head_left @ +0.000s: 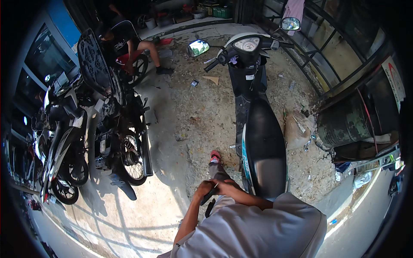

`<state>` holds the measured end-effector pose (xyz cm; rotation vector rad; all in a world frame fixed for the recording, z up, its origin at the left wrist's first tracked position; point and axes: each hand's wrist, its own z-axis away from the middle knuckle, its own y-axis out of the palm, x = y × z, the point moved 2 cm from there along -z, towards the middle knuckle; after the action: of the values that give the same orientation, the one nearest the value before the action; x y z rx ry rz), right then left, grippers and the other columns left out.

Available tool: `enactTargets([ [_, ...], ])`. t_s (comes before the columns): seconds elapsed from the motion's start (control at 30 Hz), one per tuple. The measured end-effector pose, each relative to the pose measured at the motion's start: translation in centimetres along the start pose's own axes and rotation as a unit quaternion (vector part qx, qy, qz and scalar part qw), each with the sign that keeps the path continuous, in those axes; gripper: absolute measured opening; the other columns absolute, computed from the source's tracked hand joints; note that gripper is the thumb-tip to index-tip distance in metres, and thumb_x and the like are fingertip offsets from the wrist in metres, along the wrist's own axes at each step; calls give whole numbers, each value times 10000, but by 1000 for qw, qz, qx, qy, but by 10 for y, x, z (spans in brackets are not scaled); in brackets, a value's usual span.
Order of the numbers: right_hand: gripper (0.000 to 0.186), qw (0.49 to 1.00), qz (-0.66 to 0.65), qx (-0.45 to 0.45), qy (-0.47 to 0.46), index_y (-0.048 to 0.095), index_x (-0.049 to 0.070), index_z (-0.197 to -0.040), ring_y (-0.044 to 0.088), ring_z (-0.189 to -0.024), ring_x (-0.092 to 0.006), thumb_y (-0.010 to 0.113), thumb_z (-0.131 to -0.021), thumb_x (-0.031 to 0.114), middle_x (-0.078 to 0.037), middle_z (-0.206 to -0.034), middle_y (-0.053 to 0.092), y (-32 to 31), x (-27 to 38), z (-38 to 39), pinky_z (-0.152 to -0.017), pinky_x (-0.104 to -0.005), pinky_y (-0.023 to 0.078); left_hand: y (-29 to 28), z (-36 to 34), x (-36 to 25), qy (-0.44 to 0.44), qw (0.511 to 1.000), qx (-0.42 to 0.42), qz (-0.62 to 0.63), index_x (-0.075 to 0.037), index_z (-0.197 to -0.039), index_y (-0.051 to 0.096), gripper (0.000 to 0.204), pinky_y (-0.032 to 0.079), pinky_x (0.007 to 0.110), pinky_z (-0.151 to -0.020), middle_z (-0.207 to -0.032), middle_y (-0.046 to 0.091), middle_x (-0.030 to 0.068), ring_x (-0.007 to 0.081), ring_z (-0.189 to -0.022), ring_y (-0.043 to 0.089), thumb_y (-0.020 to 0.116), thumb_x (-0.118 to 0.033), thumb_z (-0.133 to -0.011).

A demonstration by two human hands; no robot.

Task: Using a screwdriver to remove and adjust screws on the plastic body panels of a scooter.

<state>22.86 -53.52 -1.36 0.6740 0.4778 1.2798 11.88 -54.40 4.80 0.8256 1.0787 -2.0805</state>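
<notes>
My hands meet in front of my body, beside the scooter's left flank. My left hand [204, 188] is closed around a dark, elongated object [208, 197] whose kind I cannot make out. Against it, my right hand [222, 187] has its fingers curled in, and a small pale sliver shows between the two hands. What the right fingers grip is hidden. To my right stands the scooter [263, 129], with a long black seat and teal side trim, its handlebar and mirrors at the far end.
A partly stripped motorcycle [124, 146] and other parked motorcycles [64, 159] stand at left. Beyond them sits a person [124, 47] near a wheel. A green drum [344, 129], a filled sack [299, 129] and a metal rack line the right. Cardboard [211, 79] lies on rough ground.
</notes>
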Motion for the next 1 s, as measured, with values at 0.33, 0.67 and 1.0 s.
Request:
enactTargets([
  [0.33, 191, 994, -83, 12, -74, 566, 78, -924, 559, -770, -166, 556, -792, 216, -43, -896, 585, 67, 224, -67, -742, -302, 467, -170, -171, -119, 84, 942, 50, -321, 31, -820, 589, 281, 505, 446, -629, -846, 568, 296, 373, -797, 605, 476, -226, -816],
  [0.67, 159, 977, -147, 6, -158, 553, 97, -828, 514, -684, -156, 547, -815, 255, -18, -767, 558, 111, 318, -35, -609, -291, 447, -227, -243, -167, -86, 996, -10, -6, -38, -943, 640, 371, 452, 342, -771, -906, 633, 186, 259, -879, 616, 552, -352, -765],
  [1.0, 273, 890, -305, -163, -299, 528, -40, -889, 549, -756, -260, 333, -874, 150, -140, -828, 562, 45, 547, -36, -721, -406, 504, -309, -236, -92, -109, 962, -177, 174, -41, -973, 639, 266, 382, 251, -496, -646, 550, 34, 103, -518, 459, 532, -231, -821],
])
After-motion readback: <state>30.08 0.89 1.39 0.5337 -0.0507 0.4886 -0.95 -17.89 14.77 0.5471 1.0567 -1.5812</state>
